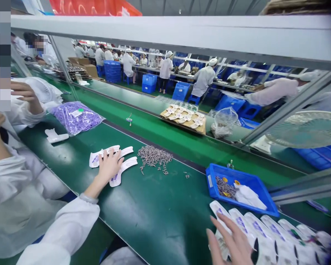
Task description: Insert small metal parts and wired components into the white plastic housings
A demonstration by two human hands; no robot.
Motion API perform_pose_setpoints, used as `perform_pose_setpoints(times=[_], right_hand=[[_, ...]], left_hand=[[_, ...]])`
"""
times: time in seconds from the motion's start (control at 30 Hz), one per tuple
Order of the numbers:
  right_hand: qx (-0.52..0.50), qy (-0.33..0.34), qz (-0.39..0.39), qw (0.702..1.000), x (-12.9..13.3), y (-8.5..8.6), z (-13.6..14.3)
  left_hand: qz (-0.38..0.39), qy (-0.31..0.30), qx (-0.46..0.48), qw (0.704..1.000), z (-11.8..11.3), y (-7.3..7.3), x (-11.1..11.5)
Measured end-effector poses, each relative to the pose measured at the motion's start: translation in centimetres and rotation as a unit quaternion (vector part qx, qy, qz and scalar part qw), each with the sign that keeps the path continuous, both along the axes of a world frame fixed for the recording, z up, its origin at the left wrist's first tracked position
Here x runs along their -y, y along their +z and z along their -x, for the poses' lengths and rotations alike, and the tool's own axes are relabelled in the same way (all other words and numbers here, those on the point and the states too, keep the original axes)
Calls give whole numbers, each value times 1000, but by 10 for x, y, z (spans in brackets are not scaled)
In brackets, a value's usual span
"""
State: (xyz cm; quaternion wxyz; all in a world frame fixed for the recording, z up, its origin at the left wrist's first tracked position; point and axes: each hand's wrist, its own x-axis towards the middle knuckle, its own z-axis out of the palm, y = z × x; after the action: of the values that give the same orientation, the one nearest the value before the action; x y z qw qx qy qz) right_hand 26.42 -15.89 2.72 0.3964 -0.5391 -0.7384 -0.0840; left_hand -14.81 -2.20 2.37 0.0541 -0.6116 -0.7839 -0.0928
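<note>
My left hand (pixel 109 165) lies with its fingers spread over a small group of white curved plastic parts (pixel 125 168) with purple insides, touching them. My right hand (pixel 231 239) is at the lower right, fingers apart, over the near end of a row of similar white parts (pixel 257 226); whether it touches them is hard to tell. A pile of small metal pieces (pixel 154 156) lies just right of the left group. Beyond my right hand sits a blue bin (pixel 239 203) holding small metal pieces, yellow bits and a white item.
A purple-filled plastic bag (pixel 75 117) and a white part (pixel 56 136) lie at the left, beside a seated person in white (pixel 24 206). Behind the green belt (pixel 143 127) are a cardboard tray of white parts (pixel 182 119), a clear bag (pixel 223 123) and a fan (pixel 306 129). A metal frame crosses overhead.
</note>
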Motion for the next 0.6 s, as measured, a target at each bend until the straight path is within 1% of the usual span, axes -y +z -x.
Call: perform_pose_setpoints(times=[0.07,0.13,0.17,0.27,0.33,0.37,0.4,0.47,0.53,0.6], right_hand=[[5,52,42,998,-10,4,34],[22,102,108,989,-25,4,70],[36,128,137,982,-34,3,89],[89,197,183,959,-72,-2,146],[123,222,197,947,-97,-7,176],[137,234,199,942,-107,-10,186],[146,242,199,938,-116,-14,191],[149,238,198,939,-126,-22,188],[118,201,196,953,-129,-30,169],[53,153,185,969,-127,-36,143]], left_hand=[[3,-25,7,1000,15,-6,8],[-9,-64,14,998,31,-14,17],[-22,-92,17,995,40,-19,21],[-61,-193,39,979,64,-30,32],[-63,-254,60,963,76,-34,39],[-59,-282,70,955,80,-34,43],[-51,-308,78,947,81,-34,47],[-29,-361,88,928,79,-30,56],[3,-420,93,903,68,-23,65],[37,-493,98,864,50,-15,69]])
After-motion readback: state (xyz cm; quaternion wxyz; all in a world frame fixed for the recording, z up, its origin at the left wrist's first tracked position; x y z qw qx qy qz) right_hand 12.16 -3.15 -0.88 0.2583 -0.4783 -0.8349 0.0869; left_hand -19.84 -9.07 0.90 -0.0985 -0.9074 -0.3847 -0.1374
